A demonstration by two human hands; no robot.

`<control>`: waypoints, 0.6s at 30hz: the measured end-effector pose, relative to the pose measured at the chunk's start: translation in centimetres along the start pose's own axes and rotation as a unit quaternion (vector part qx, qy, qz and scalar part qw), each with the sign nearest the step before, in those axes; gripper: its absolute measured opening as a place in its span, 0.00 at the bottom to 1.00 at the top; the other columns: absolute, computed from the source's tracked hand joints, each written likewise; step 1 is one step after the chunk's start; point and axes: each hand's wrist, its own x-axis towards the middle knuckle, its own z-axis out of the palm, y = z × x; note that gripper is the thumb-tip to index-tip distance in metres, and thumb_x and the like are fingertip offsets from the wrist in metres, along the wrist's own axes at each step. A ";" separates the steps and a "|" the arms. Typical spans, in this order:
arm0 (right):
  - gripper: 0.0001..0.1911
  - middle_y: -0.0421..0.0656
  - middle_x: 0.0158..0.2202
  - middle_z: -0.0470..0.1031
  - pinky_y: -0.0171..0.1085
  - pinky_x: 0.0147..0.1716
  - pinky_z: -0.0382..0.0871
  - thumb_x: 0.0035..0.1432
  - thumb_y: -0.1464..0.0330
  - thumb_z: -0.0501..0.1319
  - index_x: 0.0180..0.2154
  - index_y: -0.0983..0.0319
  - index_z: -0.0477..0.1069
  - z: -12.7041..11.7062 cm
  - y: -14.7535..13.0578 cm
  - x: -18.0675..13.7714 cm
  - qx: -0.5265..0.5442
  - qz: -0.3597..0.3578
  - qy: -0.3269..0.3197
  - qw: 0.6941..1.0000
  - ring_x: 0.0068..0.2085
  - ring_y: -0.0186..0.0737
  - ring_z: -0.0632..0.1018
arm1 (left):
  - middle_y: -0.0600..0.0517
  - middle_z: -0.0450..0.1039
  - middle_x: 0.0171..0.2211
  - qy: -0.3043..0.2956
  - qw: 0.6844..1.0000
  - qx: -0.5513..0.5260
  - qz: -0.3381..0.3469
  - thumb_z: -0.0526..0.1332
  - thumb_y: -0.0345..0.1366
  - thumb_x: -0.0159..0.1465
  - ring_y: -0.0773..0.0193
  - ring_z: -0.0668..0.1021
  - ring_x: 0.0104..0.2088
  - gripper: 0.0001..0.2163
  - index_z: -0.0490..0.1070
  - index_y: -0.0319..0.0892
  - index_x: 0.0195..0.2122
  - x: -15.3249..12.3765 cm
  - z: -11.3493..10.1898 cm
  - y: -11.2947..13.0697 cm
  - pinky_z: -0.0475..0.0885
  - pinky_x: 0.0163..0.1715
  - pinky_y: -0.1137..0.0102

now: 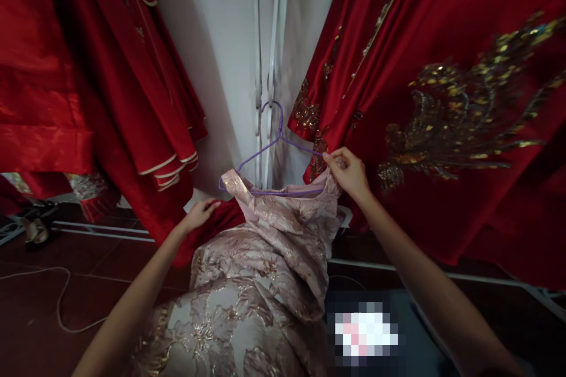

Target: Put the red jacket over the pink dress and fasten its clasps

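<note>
A pale pink dress (269,265) with gold floral brocade is on a thin purple hanger (260,151), its lower part spreading toward me. The left strap (236,184) sits over the hanger's left end. At the other end, my right hand (351,174) is closed, thumb and fingers pinching the right strap against the hanger arm. My left hand (200,215) is left of the dress with fingers loosely stretched out, beside dark red cloth (227,217); whether it touches that cloth I cannot tell. The hanger's hook is by a pale metal upright (270,70).
Red garments (132,70) with cream piping hang on the left. A red garment with gold sequins (442,118) hangs on the right. White rack bars (106,231) run low over the dark floor, where a cable (66,300) and shoes (35,230) lie. A blurred-out patch (366,330) is lower right.
</note>
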 end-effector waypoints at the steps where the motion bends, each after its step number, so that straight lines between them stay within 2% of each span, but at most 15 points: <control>1: 0.17 0.39 0.24 0.73 0.37 0.31 0.66 0.53 0.51 0.57 0.28 0.58 0.68 0.0 0.0 0.0 0.000 0.002 0.000 1.000 0.26 0.39 0.73 | 0.52 0.74 0.26 0.020 1.000 0.017 0.006 0.55 0.48 0.56 0.60 0.73 0.31 0.14 0.71 0.44 0.28 1.1 -1.0 0.7 0.68 0.36 0.69; 5: 0.17 0.40 0.24 0.73 0.37 0.30 0.65 0.52 0.52 0.58 0.27 0.58 0.67 -0.3 -0.7 -0.2 0.003 0.009 0.000 1.000 0.27 0.39 0.74 | 0.51 0.73 0.25 0.144 0.985 0.090 0.032 0.53 0.45 0.59 0.62 0.72 0.28 0.14 0.71 0.42 0.25 5.9 -3.2 5.3 0.65 0.31 0.72; 7: 0.17 0.40 0.24 0.73 0.36 0.29 0.65 0.52 0.52 0.58 0.25 0.59 0.66 -0.6 -1.5 -0.6 0.010 0.012 -0.007 1.000 0.27 0.39 0.74 | 0.50 0.73 0.24 0.194 0.974 0.116 0.023 0.53 0.43 0.59 0.62 0.72 0.27 0.14 0.72 0.40 0.26 7.5 -3.0 8.7 0.64 0.30 0.72; 9: 0.18 0.40 0.23 0.73 0.35 0.28 0.64 0.53 0.51 0.57 0.24 0.59 0.65 -0.8 -2.7 -1.3 0.016 0.012 -0.033 0.999 0.27 0.39 0.74 | 0.49 0.73 0.26 0.219 0.964 0.145 0.046 0.53 0.41 0.60 0.62 0.72 0.28 0.13 0.72 0.40 0.29 8.2 -2.2 12.5 0.63 0.30 0.72; 12: 0.19 0.39 0.22 0.72 0.33 0.27 0.62 0.54 0.52 0.56 0.24 0.60 0.63 -1.2 -4.5 -2.3 0.020 0.005 -0.081 0.996 0.25 0.36 0.73 | 0.51 0.73 0.29 0.201 0.958 0.153 0.134 0.49 0.42 0.64 0.63 0.72 0.30 0.13 0.70 0.42 0.35 7.9 -0.4 17.7 0.62 0.31 0.72; 14: 0.18 0.38 0.21 0.71 0.32 0.26 0.61 0.55 0.53 0.56 0.24 0.60 0.62 -1.8 -5.2 -2.4 0.026 -0.005 -0.109 0.994 0.24 0.34 0.71 | 0.51 0.72 0.30 0.201 0.953 0.146 0.174 0.47 0.42 0.66 0.64 0.72 0.30 0.13 0.68 0.43 0.37 7.2 0.4 20.0 0.62 0.31 0.72; 16: 0.19 0.37 0.20 0.68 0.32 0.25 0.59 0.56 0.53 0.55 0.23 0.60 0.61 -2.4 -5.1 -1.5 0.030 -0.017 -0.146 0.989 0.23 0.32 0.69 | 0.52 0.70 0.28 0.195 0.952 0.150 0.183 0.46 0.43 0.66 0.63 0.72 0.29 0.13 0.66 0.43 0.37 6.6 0.5 21.1 0.63 0.31 0.71; 18: 0.22 0.37 0.18 0.66 0.32 0.24 0.58 0.56 0.51 0.54 0.21 0.61 0.62 -2.6 -4.5 0.3 0.031 -0.015 -0.226 0.973 0.22 0.32 0.67 | 0.50 0.68 0.28 0.189 0.949 0.173 0.185 0.47 0.43 0.66 0.62 0.72 0.30 0.12 0.65 0.43 0.36 6.2 0.0 21.2 0.64 0.34 0.70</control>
